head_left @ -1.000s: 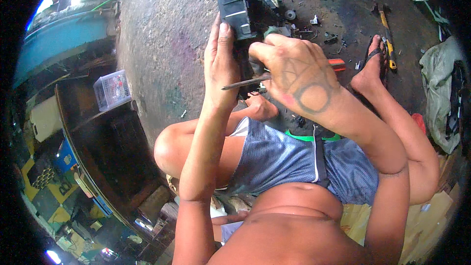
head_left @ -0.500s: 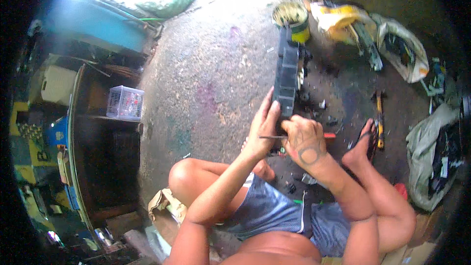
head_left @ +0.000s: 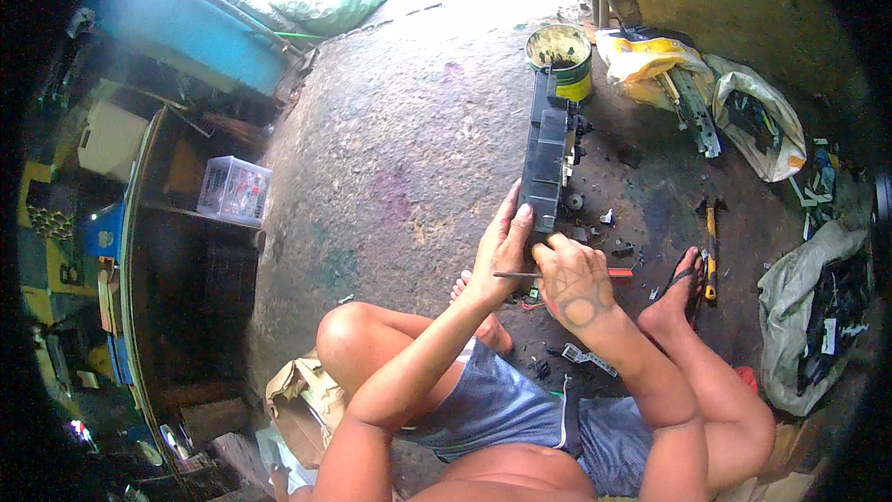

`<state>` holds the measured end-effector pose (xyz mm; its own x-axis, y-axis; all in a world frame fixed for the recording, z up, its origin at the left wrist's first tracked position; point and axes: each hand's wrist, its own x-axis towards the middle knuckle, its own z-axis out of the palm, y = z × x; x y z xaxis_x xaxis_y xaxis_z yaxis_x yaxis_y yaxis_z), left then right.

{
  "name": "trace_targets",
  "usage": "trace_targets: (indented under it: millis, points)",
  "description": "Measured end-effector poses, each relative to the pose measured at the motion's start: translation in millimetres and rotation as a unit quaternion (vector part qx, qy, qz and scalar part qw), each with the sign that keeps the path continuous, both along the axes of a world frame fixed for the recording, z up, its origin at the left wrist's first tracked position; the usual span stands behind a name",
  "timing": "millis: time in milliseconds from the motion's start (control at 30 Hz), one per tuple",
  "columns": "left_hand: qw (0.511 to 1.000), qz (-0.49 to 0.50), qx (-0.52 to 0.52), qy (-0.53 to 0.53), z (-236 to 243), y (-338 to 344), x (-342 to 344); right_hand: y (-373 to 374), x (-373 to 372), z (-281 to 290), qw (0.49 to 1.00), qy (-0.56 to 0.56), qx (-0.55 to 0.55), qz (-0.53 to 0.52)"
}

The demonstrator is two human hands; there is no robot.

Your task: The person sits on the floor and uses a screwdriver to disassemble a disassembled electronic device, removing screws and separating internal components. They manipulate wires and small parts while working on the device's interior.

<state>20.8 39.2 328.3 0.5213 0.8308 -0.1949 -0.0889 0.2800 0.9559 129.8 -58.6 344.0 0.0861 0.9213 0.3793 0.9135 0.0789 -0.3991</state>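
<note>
I see a long dark plastic box [head_left: 546, 153], some kind of housing w/ ribs and clips, held up on end over the concrete floor [head_left: 400, 158]; its lower end sits in the hands, top end reaches toward a yellow paint tin [head_left: 560, 58]. Left hand [head_left: 503, 256] wraps the lower end from the side, fingers flat up the face, thumb behind, so gripping it. Right hand [head_left: 576, 284] is closed around a screwdriver [head_left: 557, 274] w/ a red handle; the thin shaft runs across under the left palm, tip near the box's bottom edge. Can't tell if the tip is seated in anything.

Around that: small dark bits and screws [head_left: 595, 223] scattered on the floor just beside the box, a bare foot in a sandal [head_left: 676, 293] to the right, a hammer w/ yellow handle [head_left: 710, 251] near it. Further out, white sacks [head_left: 753, 116] w/ scrap parts, a grey sack [head_left: 808, 316] on the far right, a clear plastic crate [head_left: 234, 191] on a shelf at left.

Risks as I judge them: the shaft points toward the left palm, so a slip under force could jab it. The box is held only at the bottom end, top-heavy, so a hard pry could twist it out of the grip. Brittle plastic clips may snap. Loose screws could roll off and get lost among the floor debris.
</note>
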Motion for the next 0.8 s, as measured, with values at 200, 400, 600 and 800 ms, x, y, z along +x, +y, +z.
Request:
trace_targets:
  millis: [200,400,600,800]
  points:
    - [0.990,0.005,0.090,0.108,-23,13,-15,11,-2,-14,0.988,0.067,-0.140,0.027]
    - [0.999,0.010,0.001,0.048,-10,12,-9,6,7,-11,0.983,0.106,-0.150,-0.001]
    - [0.999,0.016,-0.042,0.021,5,8,-1,-8,3,-16,0.990,0.123,-0.059,0.046]
    - [0.999,0.027,-0.034,0.006,-1,8,4,-5,-4,-24,0.996,0.084,-0.005,0.035]
